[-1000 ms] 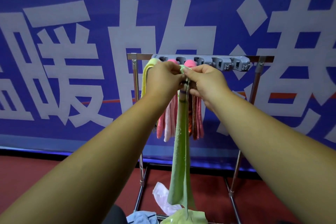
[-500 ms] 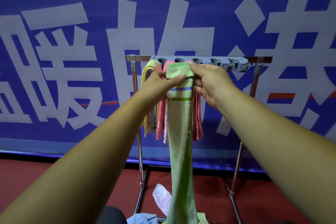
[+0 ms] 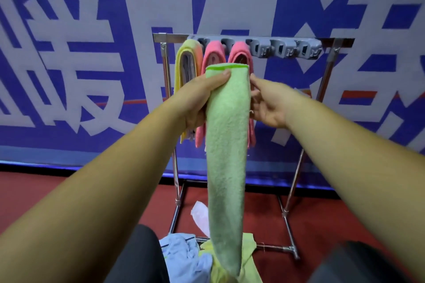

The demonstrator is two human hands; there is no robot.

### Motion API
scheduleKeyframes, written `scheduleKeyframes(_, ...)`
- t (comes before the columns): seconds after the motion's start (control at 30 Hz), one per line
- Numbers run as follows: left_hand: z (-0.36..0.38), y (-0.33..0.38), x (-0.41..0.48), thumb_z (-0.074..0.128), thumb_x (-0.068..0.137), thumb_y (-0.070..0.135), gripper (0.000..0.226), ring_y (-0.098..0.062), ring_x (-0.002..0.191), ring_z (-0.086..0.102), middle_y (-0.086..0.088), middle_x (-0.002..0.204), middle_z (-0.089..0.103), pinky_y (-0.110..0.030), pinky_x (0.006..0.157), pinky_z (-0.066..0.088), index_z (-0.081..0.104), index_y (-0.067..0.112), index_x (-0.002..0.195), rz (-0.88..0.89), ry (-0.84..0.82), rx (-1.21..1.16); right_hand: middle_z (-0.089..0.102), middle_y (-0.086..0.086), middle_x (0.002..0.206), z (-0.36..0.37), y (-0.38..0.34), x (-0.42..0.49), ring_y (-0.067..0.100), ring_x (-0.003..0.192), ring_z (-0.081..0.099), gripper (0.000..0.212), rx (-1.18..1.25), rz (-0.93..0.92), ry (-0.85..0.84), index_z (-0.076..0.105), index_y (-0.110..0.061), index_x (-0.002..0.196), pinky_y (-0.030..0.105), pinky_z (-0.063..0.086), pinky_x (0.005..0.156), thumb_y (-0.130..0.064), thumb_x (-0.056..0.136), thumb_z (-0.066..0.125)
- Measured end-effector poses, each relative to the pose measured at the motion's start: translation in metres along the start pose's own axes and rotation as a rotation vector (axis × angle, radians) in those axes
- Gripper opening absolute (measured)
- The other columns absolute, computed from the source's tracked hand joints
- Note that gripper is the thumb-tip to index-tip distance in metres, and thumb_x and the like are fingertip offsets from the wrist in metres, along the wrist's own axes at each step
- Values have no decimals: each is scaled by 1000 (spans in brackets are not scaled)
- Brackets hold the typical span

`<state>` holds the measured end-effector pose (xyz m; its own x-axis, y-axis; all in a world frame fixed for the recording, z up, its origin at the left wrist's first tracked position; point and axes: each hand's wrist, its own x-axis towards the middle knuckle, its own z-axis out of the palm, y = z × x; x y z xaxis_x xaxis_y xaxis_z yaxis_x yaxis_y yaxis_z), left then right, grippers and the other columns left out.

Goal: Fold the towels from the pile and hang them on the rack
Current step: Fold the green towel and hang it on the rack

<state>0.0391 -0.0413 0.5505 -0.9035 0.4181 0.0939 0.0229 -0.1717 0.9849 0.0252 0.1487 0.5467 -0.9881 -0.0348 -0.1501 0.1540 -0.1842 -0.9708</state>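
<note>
A long, narrow folded green towel (image 3: 226, 145) hangs straight down in front of the metal rack (image 3: 331, 40). My left hand (image 3: 197, 99) grips its upper left edge, thumb pressed on the front near the top hem. My right hand (image 3: 268, 101) touches its upper right edge with fingers partly spread. On the rack's grey clip bar (image 3: 282, 47) hang a yellow towel (image 3: 186, 62) and two pink towels (image 3: 213, 55) (image 3: 240, 53), partly hidden behind the green one. A pile with a light blue towel (image 3: 184, 253) and a yellow-green towel (image 3: 248, 257) lies on the floor below.
A blue banner (image 3: 69, 76) with large white characters stands right behind the rack. The floor (image 3: 34, 190) is dark red. A white plastic piece (image 3: 200, 213) lies by the rack's base. My dark-clothed knees (image 3: 138, 259) show at the bottom.
The green towel has come lower and away from the clips; its striped end no longer shows and a plain green hem is on top. My right hand has loosened to the towel's side.
</note>
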Motion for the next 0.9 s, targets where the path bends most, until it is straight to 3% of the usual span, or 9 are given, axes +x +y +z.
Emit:
scheduleKeyframes(0.07,-1,-2,6,62,107,34,41,-32,109,77,-17,120,77,-43,88,64,65,5,135,-21,78,-60,79,14,117,-4,26,-2,31,106,78,73,6,98,-115,70,-7,134,52,60,101,-69,105,43)
scheduleKeyframes(0.13,-4,-11,16,61,108,30,38,-30,107,78,-17,119,78,-42,90,65,65,2,134,-37,160,-106,76,16,127,-2,51,-10,33,114,76,80,66,108,-187,69,-10,138,53,58,103,-74,104,34)
scheduleKeyframes(0.27,-15,-35,29,60,108,21,32,-23,90,80,-13,104,81,-36,79,66,66,-2,129,-86,291,-112,75,15,130,-3,94,-21,31,118,75,77,178,68,-206,66,-13,141,47,63,94,-71,107,29)
scheduleKeyframes(0.37,-22,-57,34,60,107,17,30,-28,101,79,-18,112,80,-40,81,67,64,-4,127,-149,343,-130,77,17,125,-14,125,-17,32,115,76,58,180,11,-159,70,-6,134,46,64,91,-54,109,49)
scheduleKeyframes(0.43,-27,-73,38,60,107,16,30,-30,108,77,-20,119,77,-42,84,67,63,-4,129,-182,352,-136,79,17,117,-25,147,-9,33,111,75,37,104,-50,-101,74,-4,122,48,60,99,-36,106,63)
scheduleKeyframes(0.53,-28,-94,45,58,108,17,30,-27,104,78,-17,114,79,-41,85,66,63,-2,130,-214,343,-117,80,12,107,-41,177,0,25,97,73,18,-43,-71,-69,79,-11,109,45,54,95,-25,98,74)
scheduleKeyframes(0.6,-26,-107,49,56,109,18,30,-27,106,78,-17,115,79,-42,93,64,65,-1,130,-231,320,-97,80,17,110,-48,194,3,28,100,74,22,-52,-42,-97,78,-6,115,42,57,95,-18,97,74)
scheduleKeyframes(0.77,-28,-146,62,53,111,27,36,-27,108,77,-17,115,78,-41,97,62,67,-1,129,-283,227,-27,76,27,119,-57,234,14,44,117,72,40,68,57,-87,70,6,127,55,56,107,-13,92,76)
scheduleKeyframes(0.9,-34,-185,66,56,108,47,55,-34,103,71,-21,112,71,-47,100,59,68,-4,125,-364,198,132,78,20,121,-60,258,28,34,114,76,29,211,120,41,72,-3,127,52,55,110,-14,100,70)
